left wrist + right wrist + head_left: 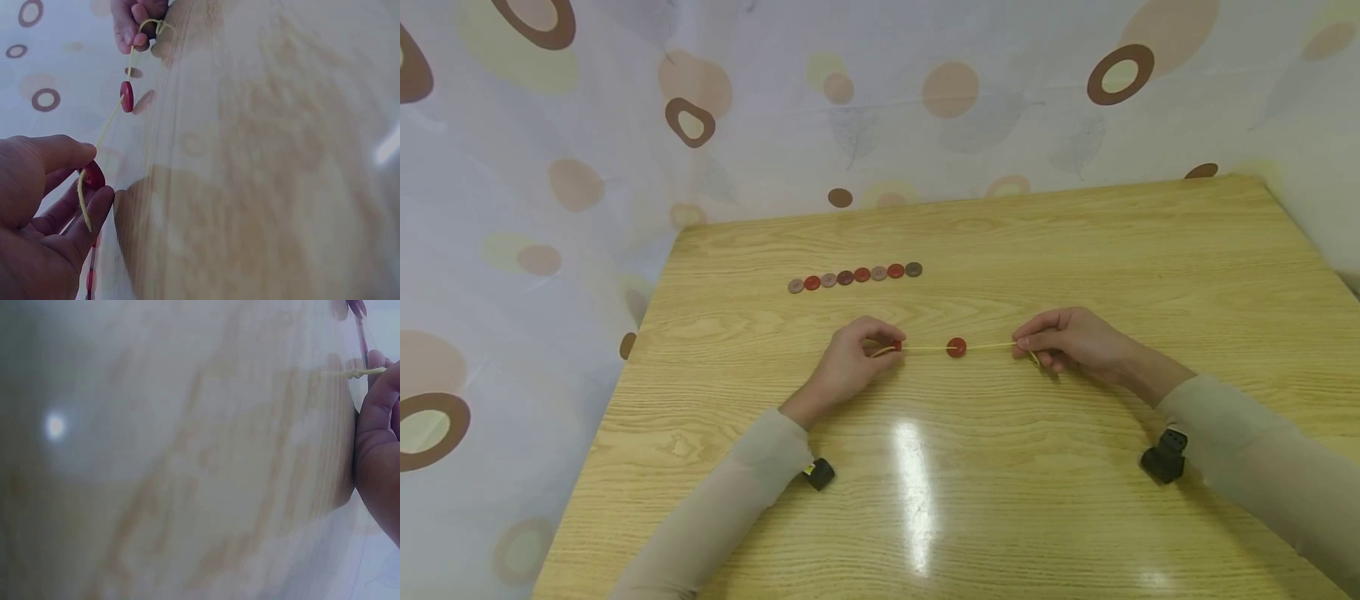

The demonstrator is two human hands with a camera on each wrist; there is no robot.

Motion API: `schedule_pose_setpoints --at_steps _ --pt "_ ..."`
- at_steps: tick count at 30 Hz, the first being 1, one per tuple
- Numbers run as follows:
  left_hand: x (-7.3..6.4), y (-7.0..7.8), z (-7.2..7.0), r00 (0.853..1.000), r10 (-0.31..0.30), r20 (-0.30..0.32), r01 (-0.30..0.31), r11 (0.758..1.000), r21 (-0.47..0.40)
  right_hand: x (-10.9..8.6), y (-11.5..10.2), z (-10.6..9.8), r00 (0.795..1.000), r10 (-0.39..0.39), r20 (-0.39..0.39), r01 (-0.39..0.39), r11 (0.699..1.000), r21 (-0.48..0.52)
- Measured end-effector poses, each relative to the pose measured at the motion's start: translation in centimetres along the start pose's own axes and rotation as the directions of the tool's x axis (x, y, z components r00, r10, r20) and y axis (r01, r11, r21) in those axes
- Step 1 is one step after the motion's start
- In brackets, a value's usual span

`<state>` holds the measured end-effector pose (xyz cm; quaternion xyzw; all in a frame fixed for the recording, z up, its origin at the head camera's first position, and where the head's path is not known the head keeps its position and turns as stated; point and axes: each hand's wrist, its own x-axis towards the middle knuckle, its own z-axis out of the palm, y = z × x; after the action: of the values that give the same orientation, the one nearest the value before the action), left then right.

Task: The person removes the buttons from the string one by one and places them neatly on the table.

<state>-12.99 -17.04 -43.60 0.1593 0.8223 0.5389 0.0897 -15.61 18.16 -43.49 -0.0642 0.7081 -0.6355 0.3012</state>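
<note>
A yellow string [925, 347] runs nearly straight between the two hands, just above the table. Threaded on its middle is a red button [956, 347], apart from both hands. My left hand [853, 358] pinches a second red button [94, 175] between thumb and fingers; the string passes through it and a short loose end hangs out over the fingers. Over on the right, my right hand [1081, 343] pinches the string near its other end, where a small knotted loop [164, 27] shows in the left wrist view. Only part of that hand appears in the right wrist view.
Behind the left hand, a row of several buttons [862, 274] in red, brown, pinkish and grey lies on the wooden table [1075, 517]. A patterned cloth [895, 92] hangs along the back and left edges. Black wrist cameras sit under both sleeves.
</note>
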Motion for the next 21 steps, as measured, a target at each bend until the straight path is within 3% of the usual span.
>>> schedule_pose_setpoints --at_steps 19,21 --pt "-0.37 -0.12 -0.60 1.000 -0.007 -0.019 0.007 1.000 -0.014 -0.22 -0.19 0.09 1.000 0.002 0.000 -0.002 1.000 0.020" --pt "-0.66 0.72 -0.70 1.000 -0.021 -0.018 0.021 0.999 -0.025 -0.20 -0.16 0.07 1.000 0.001 -0.002 -0.001 1.000 0.015"
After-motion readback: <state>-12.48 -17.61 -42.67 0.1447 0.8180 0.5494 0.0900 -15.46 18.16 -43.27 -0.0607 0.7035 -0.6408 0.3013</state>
